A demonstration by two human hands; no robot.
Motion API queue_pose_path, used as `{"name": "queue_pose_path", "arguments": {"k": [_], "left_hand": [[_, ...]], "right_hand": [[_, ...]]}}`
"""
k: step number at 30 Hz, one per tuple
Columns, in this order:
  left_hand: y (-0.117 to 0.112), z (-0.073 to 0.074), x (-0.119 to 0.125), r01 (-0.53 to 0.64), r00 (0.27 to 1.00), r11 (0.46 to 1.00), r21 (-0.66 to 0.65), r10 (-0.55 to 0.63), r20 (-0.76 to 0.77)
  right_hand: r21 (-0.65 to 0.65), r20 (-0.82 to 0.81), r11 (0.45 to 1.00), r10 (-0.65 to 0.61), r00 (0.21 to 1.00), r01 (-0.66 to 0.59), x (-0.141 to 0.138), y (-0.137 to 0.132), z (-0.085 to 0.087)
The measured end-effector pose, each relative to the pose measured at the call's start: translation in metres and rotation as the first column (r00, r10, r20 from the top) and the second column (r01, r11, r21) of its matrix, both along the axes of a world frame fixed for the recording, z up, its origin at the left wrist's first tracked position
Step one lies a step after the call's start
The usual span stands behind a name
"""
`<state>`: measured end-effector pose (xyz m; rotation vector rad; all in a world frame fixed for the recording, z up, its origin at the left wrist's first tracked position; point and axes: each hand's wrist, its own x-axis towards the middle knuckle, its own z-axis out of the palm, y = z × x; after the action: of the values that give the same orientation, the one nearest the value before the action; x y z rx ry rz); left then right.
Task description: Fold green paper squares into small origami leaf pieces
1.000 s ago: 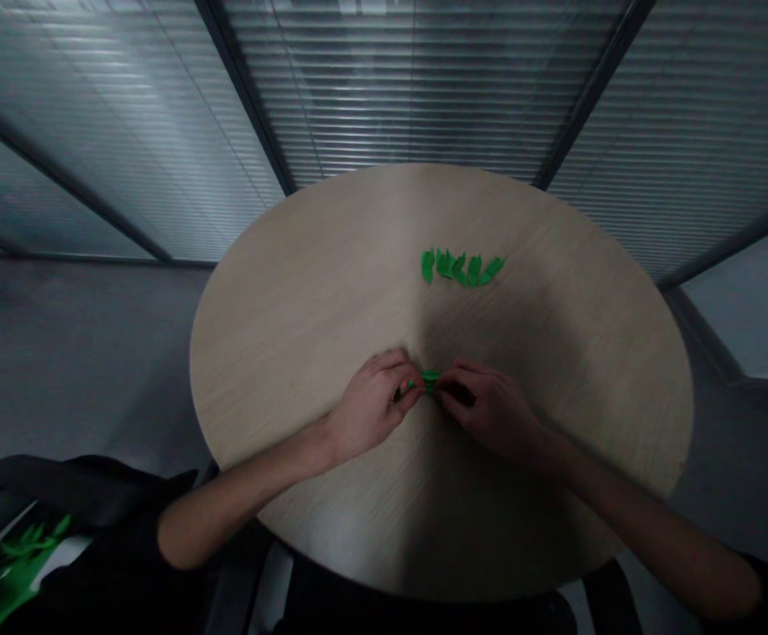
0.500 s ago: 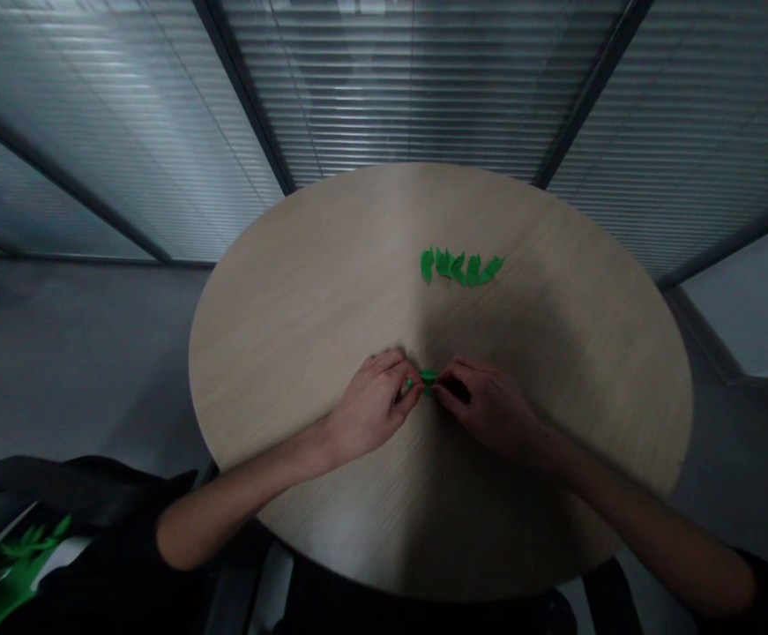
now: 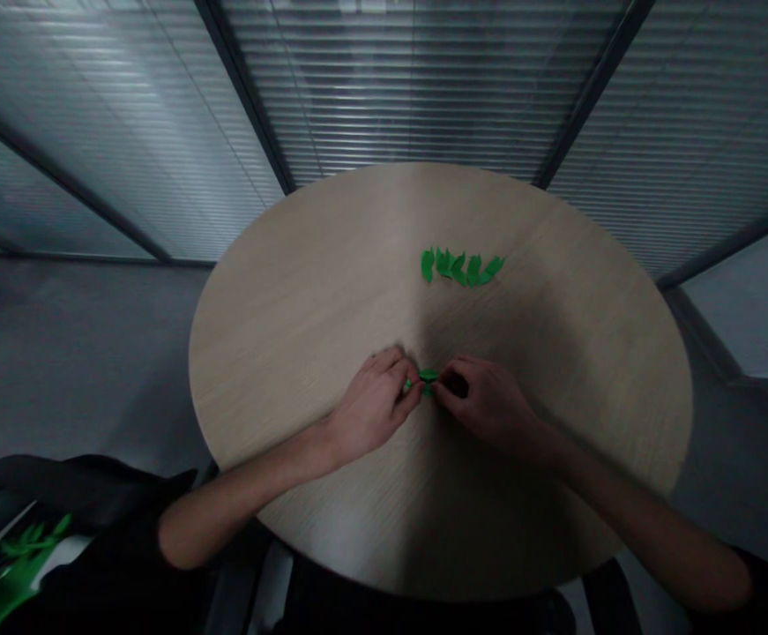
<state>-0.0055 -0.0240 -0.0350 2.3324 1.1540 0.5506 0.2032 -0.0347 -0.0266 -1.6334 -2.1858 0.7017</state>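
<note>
A small green paper piece [image 3: 428, 379] lies pinched between both my hands near the middle of a round wooden table [image 3: 304, 291]. My left hand [image 3: 371, 405] curls its fingers onto the piece's left end. My right hand [image 3: 486, 401] pinches the right end. Most of the piece is hidden under my fingertips. Farther back on the table, a row of several folded green paper pieces [image 3: 459, 265] lies apart from my hands.
Glass walls with horizontal blinds [image 3: 423, 79] stand behind the table. Grey floor surrounds it. At the lower left, dark cloth [image 3: 79, 494] and a white sheet with green shapes [image 3: 6, 573] lie beside my left arm.
My hands have stayed at the same spot on the green piece; the right fingers have shifted slightly closer to the left hand.
</note>
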Motion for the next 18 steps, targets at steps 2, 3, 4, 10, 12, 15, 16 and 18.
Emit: {"name": "queue_pose_path", "arguments": {"k": [2,3,4,10,12,15,16,18], "left_hand": [[0.0002,-0.0005,-0.0003,0.005,1.000,1.000,0.003,-0.005,0.003],[0.0002,-0.0006,-0.0004,0.009,1.000,1.000,0.005,-0.009,0.003],[0.0002,-0.0006,-0.0005,0.014,1.000,1.000,0.007,-0.014,0.001],[-0.0010,0.0016,-0.0004,0.017,0.999,0.999,0.037,-0.016,-0.043],[-0.0010,0.0021,-0.0001,0.016,0.998,0.999,0.044,-0.013,-0.058],[-0.0002,0.0024,0.0004,0.021,0.996,0.999,0.047,-0.016,-0.086],[0.0001,0.0024,0.0006,0.025,0.996,0.999,0.044,-0.021,-0.091],[0.0008,0.0025,0.0007,0.027,0.996,0.999,0.037,-0.023,-0.090]], "right_hand": [[-0.012,0.010,1.000,0.003,1.000,-0.003,0.0002,0.0005,0.0012],[-0.016,0.016,1.000,0.007,1.000,-0.006,0.0004,0.0006,0.0018],[-0.020,0.022,1.000,0.011,1.000,-0.011,0.0005,0.0007,0.0024],[-0.035,0.072,0.999,0.030,0.997,-0.028,0.0000,0.0011,0.0042],[-0.033,0.090,0.999,0.030,0.996,-0.027,-0.0009,0.0015,0.0041],[-0.028,0.106,0.999,0.024,0.994,-0.021,-0.0023,0.0021,0.0044],[-0.028,0.110,0.999,0.020,0.994,-0.017,-0.0027,0.0022,0.0046],[-0.033,0.115,0.999,0.015,0.993,-0.011,-0.0033,0.0021,0.0051]]}}
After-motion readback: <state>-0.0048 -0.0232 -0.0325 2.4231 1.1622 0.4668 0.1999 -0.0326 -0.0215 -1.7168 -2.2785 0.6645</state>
